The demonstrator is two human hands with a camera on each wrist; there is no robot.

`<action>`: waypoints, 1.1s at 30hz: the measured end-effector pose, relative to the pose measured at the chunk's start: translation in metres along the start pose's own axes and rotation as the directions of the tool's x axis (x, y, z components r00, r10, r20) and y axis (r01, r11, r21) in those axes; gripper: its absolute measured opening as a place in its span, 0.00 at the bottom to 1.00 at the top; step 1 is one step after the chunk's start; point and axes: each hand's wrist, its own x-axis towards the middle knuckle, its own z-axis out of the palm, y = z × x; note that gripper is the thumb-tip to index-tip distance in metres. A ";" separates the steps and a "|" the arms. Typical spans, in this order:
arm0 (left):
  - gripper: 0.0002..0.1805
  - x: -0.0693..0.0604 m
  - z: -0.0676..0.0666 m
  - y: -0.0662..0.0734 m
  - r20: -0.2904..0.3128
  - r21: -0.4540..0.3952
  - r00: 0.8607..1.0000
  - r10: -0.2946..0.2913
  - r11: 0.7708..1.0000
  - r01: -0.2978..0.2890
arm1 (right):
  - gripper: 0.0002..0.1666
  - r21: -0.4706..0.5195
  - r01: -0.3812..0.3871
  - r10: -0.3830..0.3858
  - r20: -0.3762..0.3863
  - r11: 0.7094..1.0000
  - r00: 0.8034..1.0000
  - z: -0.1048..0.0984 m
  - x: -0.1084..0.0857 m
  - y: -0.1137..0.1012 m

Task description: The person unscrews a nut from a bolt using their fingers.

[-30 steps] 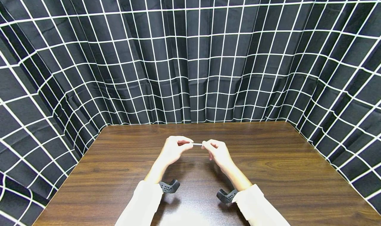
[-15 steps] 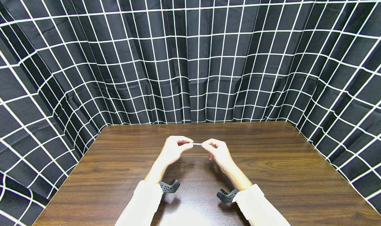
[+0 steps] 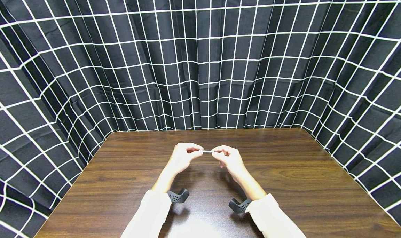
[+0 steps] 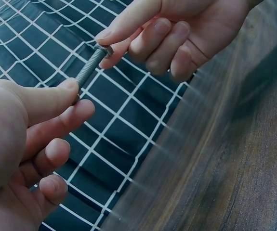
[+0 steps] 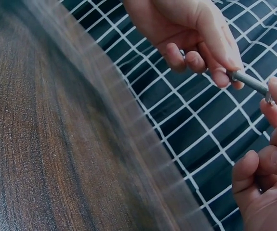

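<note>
A metal bolt (image 3: pixel 207 151) is held in the air, nearly level, between both hands. Its threads show along the shaft (image 4: pixel 90 69) in the left wrist view. My left hand (image 3: pixel 182 158) pinches one end between thumb and index finger, its other fingers loosely curled. At the opposite end sits a small flanged piece (image 4: pixel 109 51); whether it is the bolt's head or a nut I cannot tell. My right hand (image 3: pixel 231 160) has thumb and index finger around that piece. Fingertips partly cover both ends of the bolt.
Below the hands lies a brown wood-grain table (image 3: pixel 131 172). A dark curtain with a white grid (image 3: pixel 206 71) stands along its back and sides. Dark grey wrist-worn devices (image 3: pixel 178 196) hang under both forearms, near the white sleeves (image 3: pixel 147 213).
My right thumb and index finger have shifted slightly around the right end of the bolt, the thumb moving lower. My left hand and the bolt have stayed in place.
</note>
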 end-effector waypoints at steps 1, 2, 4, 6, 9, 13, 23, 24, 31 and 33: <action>0.07 0.000 0.000 0.000 -0.001 -0.002 1.000 0.002 1.000 -0.002 | 0.13 -0.006 0.003 -0.003 0.002 1.000 1.000 0.001 -0.001 -0.004; 0.07 0.000 0.000 0.000 -0.001 -0.004 1.000 0.005 1.000 -0.005 | 0.13 -0.013 0.007 -0.007 0.004 1.000 1.000 0.001 -0.003 -0.007; 0.07 0.000 0.000 -0.001 -0.002 -0.007 1.000 0.007 1.000 -0.007 | 0.13 -0.015 0.014 -0.014 0.003 1.000 1.000 0.002 -0.004 -0.010; 0.06 0.000 0.000 -0.003 -0.002 -0.005 1.000 0.008 1.000 -0.008 | 0.13 -0.019 0.023 -0.023 0.004 1.000 1.000 0.003 -0.005 -0.011; 0.06 0.000 0.001 -0.004 -0.001 -0.010 1.000 0.013 1.000 -0.013 | 0.12 -0.013 0.037 -0.037 0.009 0.999 0.999 0.002 -0.003 -0.007; 0.07 0.000 0.001 -0.004 0.002 -0.020 1.000 0.012 1.000 -0.012 | 0.12 0.000 0.041 -0.041 0.010 0.999 0.999 -0.002 0.003 0.009; 0.08 0.000 0.001 -0.005 0.008 -0.034 1.000 0.009 0.999 -0.009 | 0.14 -0.027 0.074 -0.074 -0.011 0.997 0.997 -0.003 0.006 0.021; 0.08 0.000 0.001 -0.005 0.008 -0.034 1.000 0.008 0.999 -0.008 | 0.13 -0.038 0.077 -0.077 -0.012 0.996 0.997 -0.003 0.006 0.021; 0.07 0.000 0.001 -0.006 0.014 -0.008 1.000 -0.005 1.000 0.005 | 0.11 -0.097 0.122 -0.122 0.003 0.988 0.993 -0.001 0.002 0.009; 0.07 0.000 0.001 -0.006 0.012 -0.010 1.000 -0.002 1.000 0.002 | 0.11 -0.110 0.138 -0.138 0.008 0.984 0.990 0.001 0.000 0.002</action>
